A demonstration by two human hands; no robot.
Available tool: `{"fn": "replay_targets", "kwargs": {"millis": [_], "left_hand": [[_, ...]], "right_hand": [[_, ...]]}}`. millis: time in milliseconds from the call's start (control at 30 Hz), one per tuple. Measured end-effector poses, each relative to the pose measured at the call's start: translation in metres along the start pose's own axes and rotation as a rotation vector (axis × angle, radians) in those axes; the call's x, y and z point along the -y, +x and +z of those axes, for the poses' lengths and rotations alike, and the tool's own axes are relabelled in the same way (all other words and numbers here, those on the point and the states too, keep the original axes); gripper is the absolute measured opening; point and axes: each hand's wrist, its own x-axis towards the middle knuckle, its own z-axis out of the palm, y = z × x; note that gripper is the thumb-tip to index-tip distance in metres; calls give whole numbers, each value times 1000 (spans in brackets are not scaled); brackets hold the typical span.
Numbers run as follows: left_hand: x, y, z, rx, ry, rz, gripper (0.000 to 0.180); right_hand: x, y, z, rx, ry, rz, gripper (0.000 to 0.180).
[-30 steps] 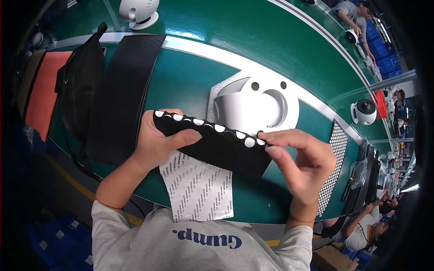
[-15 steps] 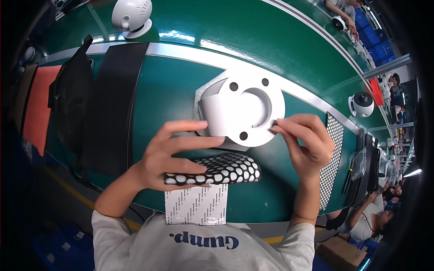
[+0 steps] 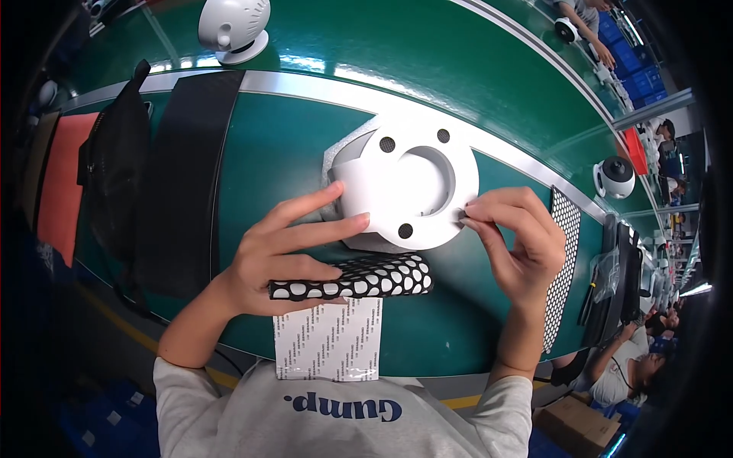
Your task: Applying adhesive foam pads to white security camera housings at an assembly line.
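Note:
A white plastic ring-shaped base with a round opening rests on a pale grey foam block. Three black round pads show on its face: upper left, upper right and lower. At its lower right rim, my right hand pinches a small dark pad between thumb and fingertips. My left hand grips a curled black sheet with white dots, while two of its fingers stretch out against the base's curved side.
Under the dotted sheet lies a white printed sheet. Another dotted sheet lies at right, near black bags. Black sheets, a black bag and an orange sheet are at left. White fan-like devices stand beyond; co-workers sit right.
The base and both hands appear slightly further left. The dotted sheet has tipped a little and looks more tightly curled. My right hand still pinches the small pad at the rim.

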Motion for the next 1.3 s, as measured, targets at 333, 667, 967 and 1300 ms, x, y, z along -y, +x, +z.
{"fn": "replay_targets", "kwargs": {"millis": [333, 667, 967, 1300], "left_hand": [[4, -1, 0, 1, 5, 0, 22], [11, 0, 1, -31, 3, -1, 22], [15, 4, 2, -40, 6, 2, 23], [18, 4, 0, -36, 14, 16, 25]], "right_hand": [[-1, -2, 6, -26, -174, -130, 26], [17, 3, -10, 274, -341, -164, 29], [10, 5, -11, 280, -316, -124, 29], [3, 6, -1, 55, -180, -225, 22]]}}
